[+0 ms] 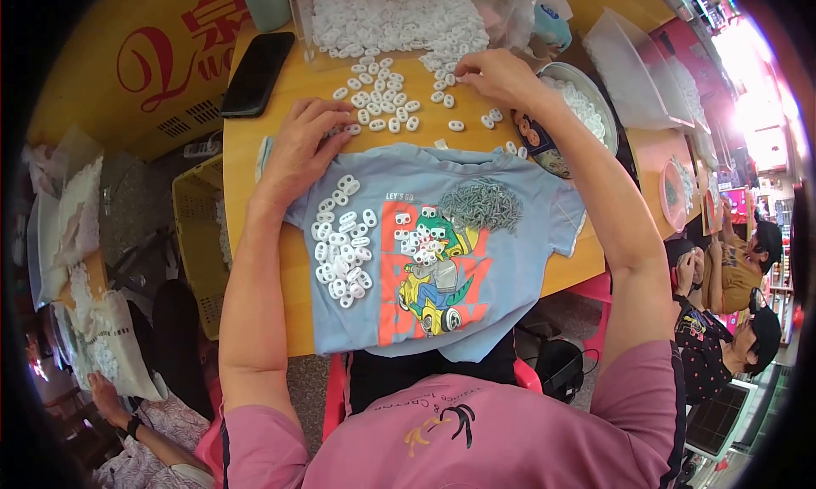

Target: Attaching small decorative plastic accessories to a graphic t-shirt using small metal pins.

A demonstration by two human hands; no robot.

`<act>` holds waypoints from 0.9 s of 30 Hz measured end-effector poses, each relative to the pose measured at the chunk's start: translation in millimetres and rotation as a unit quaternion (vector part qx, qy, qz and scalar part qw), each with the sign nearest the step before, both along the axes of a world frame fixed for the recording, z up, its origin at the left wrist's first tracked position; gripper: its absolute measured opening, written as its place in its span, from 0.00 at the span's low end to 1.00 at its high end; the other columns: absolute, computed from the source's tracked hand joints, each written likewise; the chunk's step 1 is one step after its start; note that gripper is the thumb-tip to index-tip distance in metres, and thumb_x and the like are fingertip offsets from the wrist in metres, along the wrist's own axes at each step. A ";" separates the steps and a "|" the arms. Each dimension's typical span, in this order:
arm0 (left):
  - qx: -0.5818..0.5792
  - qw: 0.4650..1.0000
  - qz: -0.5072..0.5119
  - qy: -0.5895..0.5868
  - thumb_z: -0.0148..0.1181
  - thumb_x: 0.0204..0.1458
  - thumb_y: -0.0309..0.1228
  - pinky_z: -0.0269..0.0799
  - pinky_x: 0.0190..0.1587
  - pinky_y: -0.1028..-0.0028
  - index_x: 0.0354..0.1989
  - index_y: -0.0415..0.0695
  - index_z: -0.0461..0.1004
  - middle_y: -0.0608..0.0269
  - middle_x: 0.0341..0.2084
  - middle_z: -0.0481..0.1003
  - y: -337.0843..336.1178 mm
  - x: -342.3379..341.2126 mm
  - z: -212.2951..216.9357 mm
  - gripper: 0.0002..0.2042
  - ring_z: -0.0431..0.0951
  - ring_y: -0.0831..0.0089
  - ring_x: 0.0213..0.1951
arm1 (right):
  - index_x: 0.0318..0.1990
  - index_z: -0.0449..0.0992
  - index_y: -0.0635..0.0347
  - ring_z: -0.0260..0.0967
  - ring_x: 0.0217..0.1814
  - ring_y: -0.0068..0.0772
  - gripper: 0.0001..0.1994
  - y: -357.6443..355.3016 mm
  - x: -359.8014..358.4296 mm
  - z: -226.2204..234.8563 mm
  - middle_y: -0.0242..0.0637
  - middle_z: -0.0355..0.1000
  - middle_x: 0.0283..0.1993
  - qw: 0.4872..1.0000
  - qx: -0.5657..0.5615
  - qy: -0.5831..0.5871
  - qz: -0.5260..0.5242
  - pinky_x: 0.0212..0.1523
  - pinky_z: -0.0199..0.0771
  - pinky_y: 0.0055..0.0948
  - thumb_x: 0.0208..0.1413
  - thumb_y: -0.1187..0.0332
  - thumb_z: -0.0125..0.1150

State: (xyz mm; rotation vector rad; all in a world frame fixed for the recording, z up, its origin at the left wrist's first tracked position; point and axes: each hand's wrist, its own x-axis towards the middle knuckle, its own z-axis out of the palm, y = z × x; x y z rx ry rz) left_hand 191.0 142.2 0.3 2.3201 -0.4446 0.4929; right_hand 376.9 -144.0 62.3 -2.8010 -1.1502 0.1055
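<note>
A light blue child's shirt (510,192) with a cartoon print lies spread on the wooden table (255,149). On it sit a cluster of small white plastic oval pieces (342,253) and a heap of small grey metal screws (483,204). My left hand (302,145) rests palm down at the shirt's upper left edge, fingers among loose white pieces (382,98). My right hand (497,74) reaches to the far side, fingertips pinching at white pieces beside the big pile (391,17). I cannot tell if it holds one.
A black phone (257,73) lies at the table's far left. A metal bowl (586,107) of white pieces and clear plastic trays (633,68) stand on the right. A yellow crate (200,234) sits left of the table. Other people sit at lower left and at the right.
</note>
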 end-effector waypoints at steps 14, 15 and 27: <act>0.009 1.000 -0.007 0.013 0.63 0.54 0.24 0.67 0.59 0.63 0.44 0.41 0.78 0.60 0.51 0.77 0.2 2.0 0.3 0.09 0.71 0.56 0.56 | 0.47 0.81 0.60 0.77 0.49 0.50 0.14 -0.5 -5.5 -18.5 0.49 0.80 0.44 0.990 0.138 0.025 -0.020 0.51 0.75 0.42 0.58 0.64 0.58; 0.006 1.000 -0.005 0.013 0.63 0.54 0.24 0.67 0.59 0.63 0.44 0.41 0.78 0.60 0.51 0.77 -0.4 1.9 0.8 0.09 0.71 0.57 0.56 | 0.47 0.80 0.62 0.78 0.46 0.48 0.14 -3.9 -2.1 -15.5 0.48 0.80 0.42 0.989 0.144 -0.020 -0.038 0.48 0.75 0.40 0.59 0.65 0.58; 0.011 1.000 -0.002 0.017 0.63 0.55 0.25 0.67 0.59 0.63 0.44 0.41 0.79 0.60 0.51 0.77 -1.7 2.1 0.9 0.09 0.70 0.57 0.56 | 0.45 0.81 0.61 0.76 0.47 0.49 0.13 1.2 -14.3 -20.9 0.48 0.79 0.42 0.990 0.096 -0.089 -0.050 0.50 0.74 0.43 0.58 0.64 0.58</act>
